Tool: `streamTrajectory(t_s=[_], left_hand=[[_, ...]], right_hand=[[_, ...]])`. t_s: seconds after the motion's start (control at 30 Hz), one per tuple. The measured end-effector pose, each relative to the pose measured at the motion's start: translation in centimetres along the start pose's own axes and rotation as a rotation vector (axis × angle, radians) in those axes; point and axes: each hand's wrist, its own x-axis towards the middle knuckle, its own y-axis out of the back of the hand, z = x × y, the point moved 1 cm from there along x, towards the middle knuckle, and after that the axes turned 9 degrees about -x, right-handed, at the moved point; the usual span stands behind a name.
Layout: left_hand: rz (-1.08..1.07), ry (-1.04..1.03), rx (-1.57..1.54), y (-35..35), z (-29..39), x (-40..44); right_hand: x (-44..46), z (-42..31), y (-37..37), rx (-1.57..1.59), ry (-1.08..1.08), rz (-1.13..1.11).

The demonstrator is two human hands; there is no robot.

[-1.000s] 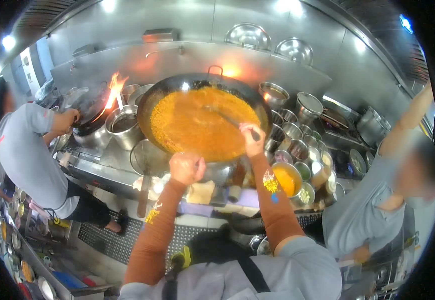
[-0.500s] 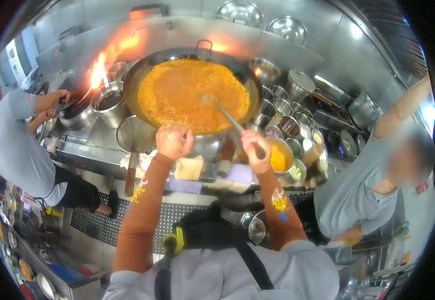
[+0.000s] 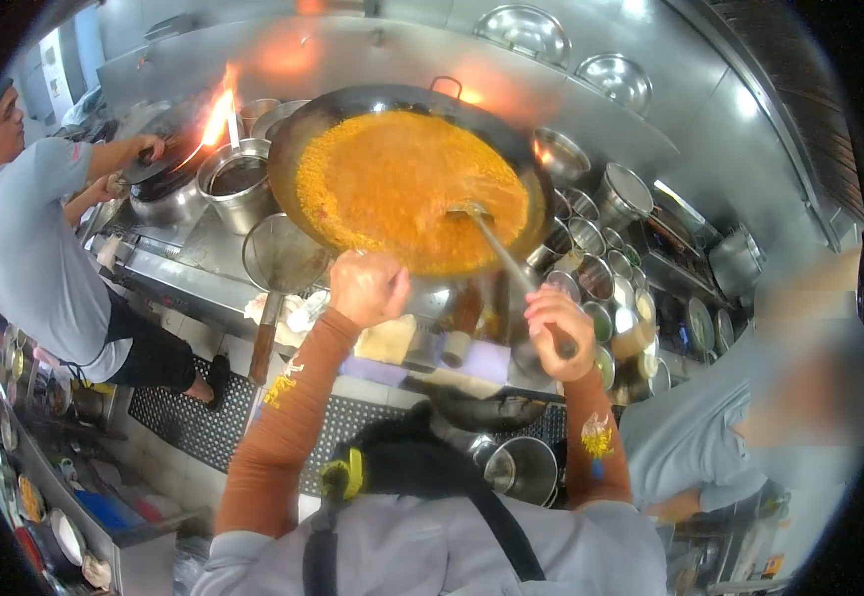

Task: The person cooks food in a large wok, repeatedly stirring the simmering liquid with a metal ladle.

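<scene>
A large black wok (image 3: pixel 293 159) holds a bubbling orange sauce (image 3: pixel 402 179) with paler, grainy bits around its edge. My left hand (image 3: pixel 370 288) is closed in a fist at the wok's near rim, and the part it grips is hidden beneath the fingers. In my right hand (image 3: pixel 561 333) is the handle end of a long metal ladle (image 3: pixel 501 253). The ladle slants away to the left, its head partly sunk in the right side of the sauce. A loop handle (image 3: pixel 445 86) stands on the wok's far rim.
A round strainer (image 3: pixel 283 253) and a pot of dark liquid (image 3: pixel 240 179) stand left of the wok. Steel containers (image 3: pixel 591 278) crowd its right. Flame (image 3: pixel 220 119) rises near a co-worker (image 3: pixel 39 228) at left. Another person (image 3: pixel 700 417) stands close at right.
The view has shifted, so the wok sits further right. My right hand and the ladle have moved right and toward me, the ladle's head nearer the sauce's right side. My left hand stays at the near rim.
</scene>
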Motion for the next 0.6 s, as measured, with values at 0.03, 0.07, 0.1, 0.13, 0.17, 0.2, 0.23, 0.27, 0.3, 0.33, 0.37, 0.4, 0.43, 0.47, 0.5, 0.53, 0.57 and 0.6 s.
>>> streamTrajectory(t_s=[0.03, 0.07, 0.1, 0.13, 0.17, 0.2, 0.23, 0.27, 0.3, 0.33, 0.37, 0.4, 0.43, 0.47, 0.5, 0.53, 0.57, 0.6], left_hand=[[0.008, -0.014, 0.000, 0.0, -0.1, 0.1], [0.017, -0.028, 0.002, 0.1, 0.0, 0.1], [0.026, -0.040, 0.005, 0.1, -0.1, 0.2], [0.029, -0.049, 0.002, 0.1, -0.1, 0.2], [0.033, -0.058, 0.000, 0.1, -0.3, 0.2], [0.037, -0.067, -0.001, 0.0, -0.4, 0.2], [0.042, -0.074, -0.001, 0.0, -0.5, 0.2], [0.045, -0.077, -0.008, 0.1, -0.6, 0.3], [0.048, -0.080, -0.014, 0.1, -0.7, 0.4], [0.052, -0.082, -0.020, 0.2, -0.7, 0.5], [0.059, -0.096, -0.005, 0.1, -0.8, 0.5], [0.062, -0.098, -0.008, 0.1, -0.9, 0.6], [0.065, -0.102, -0.012, 0.1, -0.9, 0.6], [0.067, -0.108, -0.016, 0.1, -1.0, 0.7], [0.063, -0.113, -0.013, 0.1, -1.0, 0.7], [0.062, -0.107, -0.009, 0.1, -1.0, 0.7], [0.060, -0.102, -0.007, 0.1, -1.0, 0.8], [0.056, -0.099, -0.006, 0.2, -0.8, 0.8]], right_hand=[[0.6, 0.5, -0.3, -0.008, -0.001, -0.003], [1.2, 1.0, -0.7, -0.015, -0.002, -0.005], [1.7, 2.0, -1.3, -0.027, 0.005, -0.003], [2.1, 3.1, -2.0, -0.019, 0.022, 0.010], [2.6, 4.3, -2.7, -0.010, 0.039, 0.023], [3.2, 5.5, -3.3, -0.001, 0.057, 0.036], [3.8, 6.6, -3.8, -0.003, 0.069, 0.026], [4.3, 7.7, -4.4, -0.001, 0.067, 0.034], [4.9, 8.6, -5.2, 0.000, 0.065, 0.042], [5.5, 9.4, -5.9, 0.002, 0.063, 0.049], [6.1, 10.2, -6.5, 0.000, 0.083, 0.052], [6.8, 10.9, -7.3, 0.003, 0.078, 0.053], [7.4, 11.6, -8.0, 0.005, 0.072, 0.054], [8.0, 12.3, -8.9, 0.006, 0.066, 0.058], [8.8, 12.7, -9.6, 0.000, 0.074, 0.065], [9.6, 13.1, -10.3, 0.003, 0.092, 0.063], [10.2, 13.5, -11.1, 0.003, 0.109, 0.062], [10.9, 13.6, -11.8, 0.003, 0.124, 0.063]])
